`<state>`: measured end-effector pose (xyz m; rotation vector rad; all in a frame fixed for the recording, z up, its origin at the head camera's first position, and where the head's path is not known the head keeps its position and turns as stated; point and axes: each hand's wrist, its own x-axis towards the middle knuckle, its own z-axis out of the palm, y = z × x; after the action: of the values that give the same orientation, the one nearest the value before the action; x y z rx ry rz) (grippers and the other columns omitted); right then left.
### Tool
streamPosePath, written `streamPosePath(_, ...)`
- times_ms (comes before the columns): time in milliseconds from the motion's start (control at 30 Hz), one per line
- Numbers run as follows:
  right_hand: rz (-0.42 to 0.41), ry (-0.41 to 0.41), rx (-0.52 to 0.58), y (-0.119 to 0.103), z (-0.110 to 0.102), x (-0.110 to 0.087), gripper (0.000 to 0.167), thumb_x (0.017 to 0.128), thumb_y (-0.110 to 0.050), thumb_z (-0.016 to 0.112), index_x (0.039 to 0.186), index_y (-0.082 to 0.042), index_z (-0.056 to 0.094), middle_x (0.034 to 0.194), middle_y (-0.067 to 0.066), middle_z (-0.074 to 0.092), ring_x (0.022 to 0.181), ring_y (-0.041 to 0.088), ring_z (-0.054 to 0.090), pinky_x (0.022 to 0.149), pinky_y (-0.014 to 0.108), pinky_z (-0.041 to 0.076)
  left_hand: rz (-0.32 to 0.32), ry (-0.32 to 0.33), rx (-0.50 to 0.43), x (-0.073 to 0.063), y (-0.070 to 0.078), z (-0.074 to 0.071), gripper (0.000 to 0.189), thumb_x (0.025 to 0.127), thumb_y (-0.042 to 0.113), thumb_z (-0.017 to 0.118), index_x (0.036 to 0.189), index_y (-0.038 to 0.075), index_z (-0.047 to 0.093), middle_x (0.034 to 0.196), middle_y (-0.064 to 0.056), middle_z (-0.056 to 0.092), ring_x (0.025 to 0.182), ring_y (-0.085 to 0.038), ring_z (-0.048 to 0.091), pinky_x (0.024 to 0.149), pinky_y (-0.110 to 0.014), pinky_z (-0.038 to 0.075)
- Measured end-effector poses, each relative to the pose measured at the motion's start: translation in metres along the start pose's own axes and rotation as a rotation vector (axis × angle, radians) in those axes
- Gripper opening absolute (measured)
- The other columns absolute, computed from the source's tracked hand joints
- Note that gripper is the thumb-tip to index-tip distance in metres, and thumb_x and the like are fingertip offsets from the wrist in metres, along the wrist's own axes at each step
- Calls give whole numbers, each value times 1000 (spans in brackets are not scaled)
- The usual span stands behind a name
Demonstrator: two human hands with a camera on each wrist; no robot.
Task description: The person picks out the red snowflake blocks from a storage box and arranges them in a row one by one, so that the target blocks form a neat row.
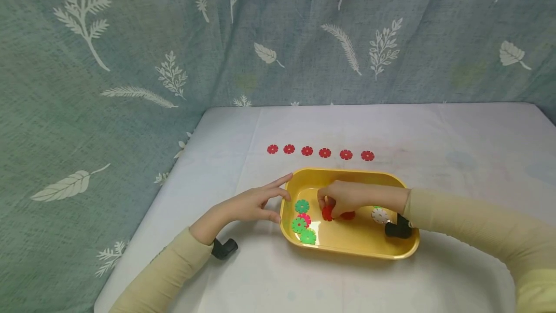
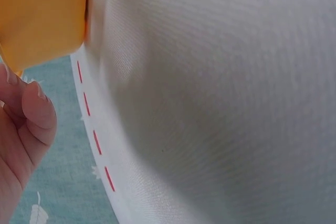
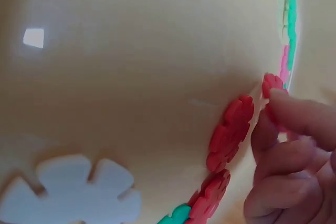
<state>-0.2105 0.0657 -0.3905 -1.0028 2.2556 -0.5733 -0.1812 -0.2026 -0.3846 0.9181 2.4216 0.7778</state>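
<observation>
One red disc (image 1: 327, 213) is pinched by its edge between the thumb and fingertips of the right hand (image 1: 345, 196), inside the yellow tray (image 1: 347, 236); an edge grip presumably suits so flat a part. The left hand (image 1: 256, 204), fingers apart, sits at the tray's left edge, apparently to steady it. Green discs (image 1: 301, 206) lie near that edge, a white disc (image 1: 380, 215) toward the right. Beyond the tray's far edge, six discs (image 1: 325, 152) form a spaced row on the table (image 1: 243, 279), probably for separation. No brand, label or writing is legible.

Looks softly bright overall; glints off the tray (image 3: 147, 77), upper left in right-wrist view; shadows the cloth (image 2: 210, 98) mid-frame in left-wrist view.
</observation>
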Motion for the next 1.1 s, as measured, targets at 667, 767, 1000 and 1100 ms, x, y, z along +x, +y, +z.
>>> streamPosePath(667, 126, -42, 292, -1, -23, -10, 18, 79, -10, 69, 95, -18, 62, 63, 1, 57, 43, 13, 40, 45, 20, 37, 8, 4, 5, 0, 0, 0, 45, 76, 38, 70, 115, 21, 53, 153, 9, 12, 127, -18, 35, 74, -28, 48)
streamPosePath(767, 154, -36, 360, -2, -28, -13, 20, 80, -8, 67, 98, -15, 61, 64, 5, 59, 44, 14, 46, 46, 21, 43, 7, 2, 0, 0, 0, 0, 46, 76, 40, 70, 115, 21, 53, 153, 9, 12, 129, -18, 34, 76, -30, 49)
streamPosePath(1000, 183, 9, 513, -4, -43, -26, 23, 83, -7, 64, 105, -8, 59, 78, 14, 64, 60, 22, 62, 63, 33, 53, 10, 2, -4, 0, -1, 0, 47, 76, 41, 69, 115, 22, 53, 153, 9, 12, 131, -19, 33, 80, -30, 48)
streamPosePath(1100, 173, 31, 529, -3, -49, -30, 24, 83, -6, 64, 107, -7, 58, 78, 13, 62, 63, 23, 63, 67, 36, 54, 13, 3, 3, 0, -1, 0, 46, 76, 40, 70, 114, 22, 53, 153, 10, 12, 126, -18, 37, 73, -27, 48)
